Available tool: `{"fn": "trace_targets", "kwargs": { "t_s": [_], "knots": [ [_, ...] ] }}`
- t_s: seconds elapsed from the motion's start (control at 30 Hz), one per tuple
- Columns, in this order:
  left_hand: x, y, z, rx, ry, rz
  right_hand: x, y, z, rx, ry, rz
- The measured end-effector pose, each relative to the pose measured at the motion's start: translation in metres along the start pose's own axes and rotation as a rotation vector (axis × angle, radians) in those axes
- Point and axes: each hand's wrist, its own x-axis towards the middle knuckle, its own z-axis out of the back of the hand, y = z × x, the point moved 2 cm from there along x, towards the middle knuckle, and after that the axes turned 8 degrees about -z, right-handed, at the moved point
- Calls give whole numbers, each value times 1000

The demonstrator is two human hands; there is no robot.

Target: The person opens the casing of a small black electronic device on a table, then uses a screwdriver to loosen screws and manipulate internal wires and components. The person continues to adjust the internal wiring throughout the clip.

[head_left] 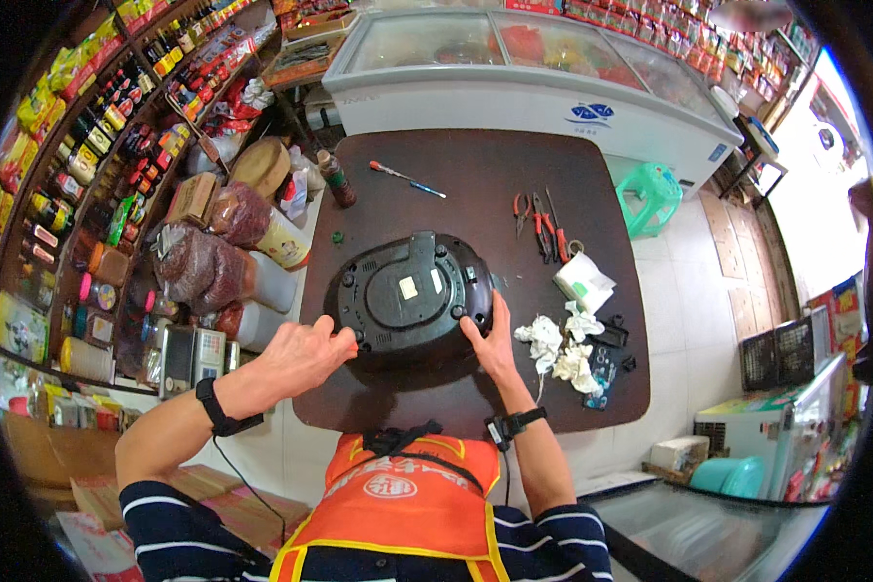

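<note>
Touching the upturned appliance (383,281) just ahead, lengthwise left to right, with spread right hand (493,339) at its right end, closed left hand (306,358), contents unclear, at its near-left corner.

I grip, by its right end, a dark, glossy, rounded-oval plastic appliance (407,310) that lies bottom up in front of me on the dark brown table (553,388), left of the middle, its long axis running roughly left to right. The black underside facing me carries a large raised round panel, with a flat tab reaching from it to the far rim and two pale stickers, one squarish and yellowish, one narrow and white. I see small round feet and slotted vents set around that panel, and the smooth, curved side wall showing below the near rim.
</note>
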Motion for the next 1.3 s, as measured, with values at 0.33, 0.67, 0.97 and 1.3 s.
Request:
{"fn": "trace_targets", "kwargs": {
  "t_s": [0.33,0.67,0.97,1.3],
  "knots": [
    [4,8,2,-115,-28,-13,2,0,0,-21,-3,5],
    [-6,12,0,-156,-167,-80,3,2,1,-33,5,-22],
    [-9,18,-11,-166,-225,-28,-9,27,5,-166,-145,121],
    [-3,21,-7,-256,-472,-203,-14,73,8,-334,-212,458]
  ]
}}
